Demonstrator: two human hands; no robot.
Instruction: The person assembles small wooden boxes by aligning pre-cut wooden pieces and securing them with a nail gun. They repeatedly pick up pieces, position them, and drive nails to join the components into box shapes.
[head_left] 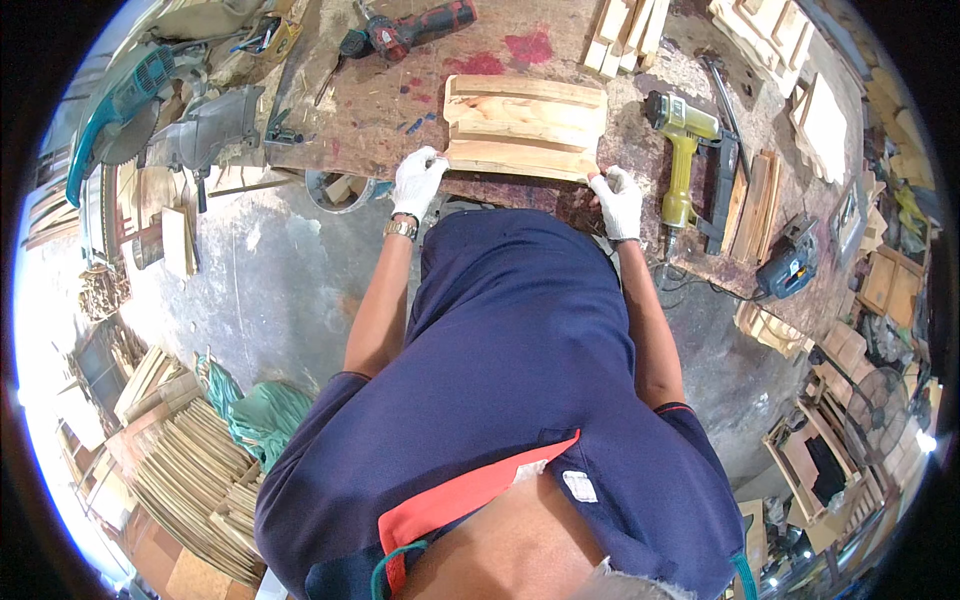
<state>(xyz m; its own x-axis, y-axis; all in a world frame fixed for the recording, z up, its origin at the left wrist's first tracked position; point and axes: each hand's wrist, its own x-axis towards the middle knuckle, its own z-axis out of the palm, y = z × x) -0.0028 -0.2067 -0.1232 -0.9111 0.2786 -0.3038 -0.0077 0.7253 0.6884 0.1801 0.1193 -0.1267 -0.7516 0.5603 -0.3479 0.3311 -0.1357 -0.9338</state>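
Observation:
A slatted wooden panel (525, 131) of pale boards lies at the near edge of the workbench, its two ends shaped with notches. My left hand (418, 184), in a white work glove, pinches the panel's near left corner. At the near right corner, my right hand (617, 204), gloved too with bare fingertips showing, closes its thumb and fingers on the edge. The undersides of both grips are hidden. To the right of the panel lies a yellow-green nail gun (682, 160), the tool nearest my right hand.
A red and black cordless power tool (400, 32) lies on the stained workbench (340, 120). Wood strips (628, 35) are stacked behind the panel. A jigsaw (788, 262) rests at the right. A teal circular-blade saw (130, 105) stands left; bundled slats (190, 480) are at lower left.

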